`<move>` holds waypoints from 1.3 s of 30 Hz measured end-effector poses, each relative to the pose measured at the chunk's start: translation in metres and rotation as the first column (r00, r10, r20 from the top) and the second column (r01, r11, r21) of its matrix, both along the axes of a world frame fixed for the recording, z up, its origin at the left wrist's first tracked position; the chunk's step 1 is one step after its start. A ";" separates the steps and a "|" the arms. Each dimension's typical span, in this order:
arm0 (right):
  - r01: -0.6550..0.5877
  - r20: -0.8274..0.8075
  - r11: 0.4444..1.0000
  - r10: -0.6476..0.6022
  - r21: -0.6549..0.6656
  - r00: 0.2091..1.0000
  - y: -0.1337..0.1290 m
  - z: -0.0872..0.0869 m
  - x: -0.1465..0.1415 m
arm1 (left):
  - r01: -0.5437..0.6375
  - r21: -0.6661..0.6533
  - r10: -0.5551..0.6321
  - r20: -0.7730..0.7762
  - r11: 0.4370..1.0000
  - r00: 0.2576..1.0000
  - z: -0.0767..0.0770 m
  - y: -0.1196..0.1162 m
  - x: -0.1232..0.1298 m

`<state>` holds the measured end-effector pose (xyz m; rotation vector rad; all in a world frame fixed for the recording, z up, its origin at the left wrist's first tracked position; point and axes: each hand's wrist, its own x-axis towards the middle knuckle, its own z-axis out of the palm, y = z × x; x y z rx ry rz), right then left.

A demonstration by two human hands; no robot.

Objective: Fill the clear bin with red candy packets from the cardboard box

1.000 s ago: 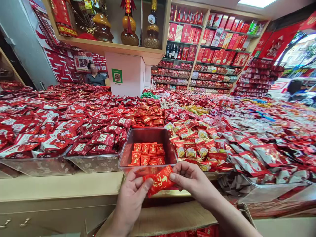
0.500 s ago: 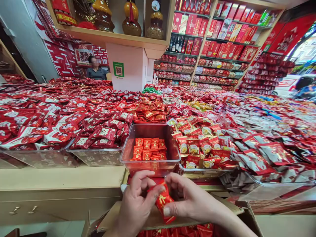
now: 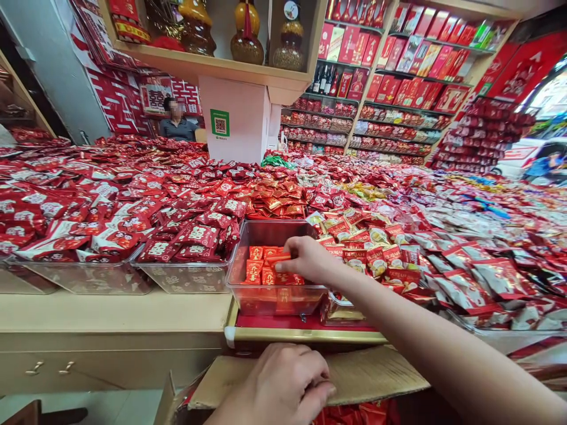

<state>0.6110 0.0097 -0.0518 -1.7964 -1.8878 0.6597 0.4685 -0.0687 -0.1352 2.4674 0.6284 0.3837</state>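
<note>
From here I see the right hand [image 3: 305, 258] pinching a red packet [image 3: 278, 258] over the clear bin [image 3: 280, 300], which holds rows of similar packets [image 3: 253, 271] and sits near the counter's [image 3: 261, 321] gold front edge, by its white-capped corner. The left hand [image 3: 290, 383] curls over an open cardboard box [image 3: 376, 373], below that edge. Durian sweets [image 3: 375, 261] lie just right of the bin.

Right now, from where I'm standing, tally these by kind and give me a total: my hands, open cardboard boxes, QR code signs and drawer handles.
Your hands: 2, left hand and right hand
Open cardboard box: 1
QR code sign: 1
Drawer handles: 2
Total: 6
</note>
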 end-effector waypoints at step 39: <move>-0.365 0.398 0.807 0.558 -0.464 0.728 0.043 -0.032 -0.024 | -0.118 -0.110 0.106 -0.106 0.987 0.989 0.004 0.002 0.001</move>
